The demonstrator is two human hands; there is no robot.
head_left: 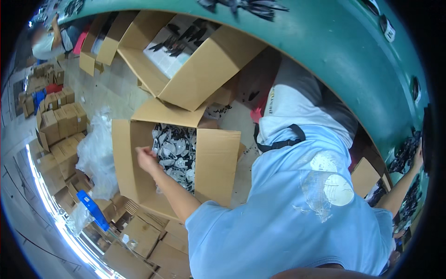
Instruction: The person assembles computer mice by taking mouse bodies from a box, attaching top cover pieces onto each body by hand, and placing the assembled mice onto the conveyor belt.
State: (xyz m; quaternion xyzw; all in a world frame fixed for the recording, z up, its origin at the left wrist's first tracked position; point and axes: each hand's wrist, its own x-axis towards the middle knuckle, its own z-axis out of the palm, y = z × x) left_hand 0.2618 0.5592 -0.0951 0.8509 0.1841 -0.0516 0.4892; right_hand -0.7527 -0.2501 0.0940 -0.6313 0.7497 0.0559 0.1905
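Observation:
My left hand [147,159] is over the inner left side of an open cardboard box [217,158]. Its fingers are loosely bent and apart, and I see nothing held in them. Many small clear-and-black plastic pieces [179,153] fill the box beside that hand. My right arm stretches out to the far right, where my right hand [418,157] is at a heap of dark pieces [404,160] on the green table [344,51]. The picture's dark rim cuts into that hand, so its fingers do not show clearly.
Behind the box, a larger open carton [209,69] holds black pieces on paper. A plastic bag [97,153] and stacked cartons [65,118] stand left, near a blue bin [93,210]. More black pieces [246,7] lie on the table's far part. Another person [49,44] is at the far left.

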